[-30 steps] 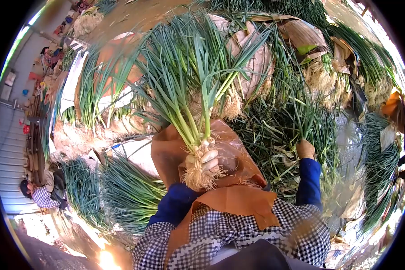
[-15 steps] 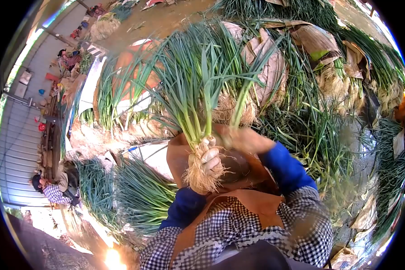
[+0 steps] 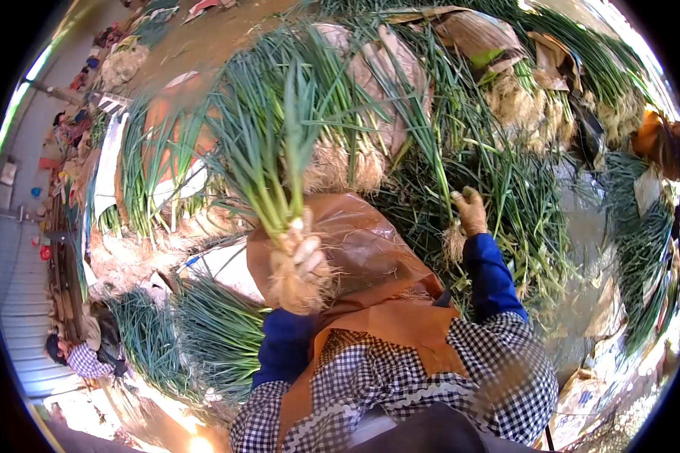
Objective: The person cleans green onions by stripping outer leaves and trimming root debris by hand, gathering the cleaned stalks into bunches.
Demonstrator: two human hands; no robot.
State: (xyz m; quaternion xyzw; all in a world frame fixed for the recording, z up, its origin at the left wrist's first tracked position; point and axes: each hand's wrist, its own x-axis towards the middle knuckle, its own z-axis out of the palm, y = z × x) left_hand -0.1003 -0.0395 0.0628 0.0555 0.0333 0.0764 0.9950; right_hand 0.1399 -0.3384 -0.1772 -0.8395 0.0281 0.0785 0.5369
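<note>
My left hand (image 3: 307, 253) is wrapped round the lower stems of a bunch of onion-like greens (image 3: 279, 189), held upright over my lap. Long leaves fan out above the fist, and pale, straw-coloured roots hang below it. Off to the right, my right hand (image 3: 470, 211) is closed at a single onion-like stalk (image 3: 442, 177), its thumb and fingertips against the stem. Roots dangle just beneath that hand. The stalk lies over a loose heap of greens (image 3: 517, 204). A brown plastic apron (image 3: 355, 234) covers my lap between both hands.
Rooted bundles (image 3: 344, 166) stand in front of me, with sacking (image 3: 393, 83) among them. More greens (image 3: 215, 325) lie at my left. Wet ground (image 3: 582, 219) shows at the right. A person in a checked top (image 3: 87, 362) sits at the far left.
My right hand has moved away from the bunch, out to the right over the loose heap, with a stalk. The view has swung right, and my left hand still grips its bunch.
</note>
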